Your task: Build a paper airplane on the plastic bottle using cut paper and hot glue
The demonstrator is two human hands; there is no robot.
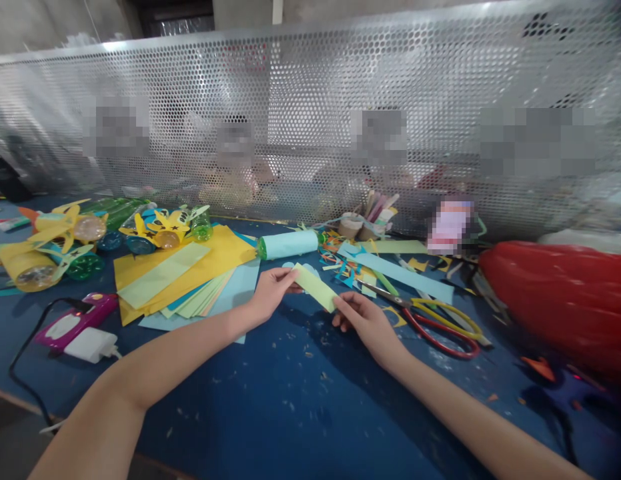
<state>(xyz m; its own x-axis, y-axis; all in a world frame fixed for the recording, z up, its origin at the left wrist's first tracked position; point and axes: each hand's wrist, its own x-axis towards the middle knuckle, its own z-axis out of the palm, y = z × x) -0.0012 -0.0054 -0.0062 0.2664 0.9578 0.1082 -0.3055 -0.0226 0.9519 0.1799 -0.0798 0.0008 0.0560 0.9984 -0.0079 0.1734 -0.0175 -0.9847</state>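
Observation:
A short strip of light green paper is stretched between my hands above the blue table. My left hand pinches its upper left end, and my right hand grips its lower right end. Behind the strip, partly covered, lie pale blue scalloped paper pieces. Just beyond them rests a green plastic bottle wrapped in light blue paper, on its side. Scissors with red and yellow handles lie to the right of my right hand, near scattered paper scraps.
Yellow, blue and green paper sheets are stacked at left, beside decorated bottles. A purple device with a white plug lies front left. At right are a red plastic bag and a glue gun. A perforated metal panel stands behind.

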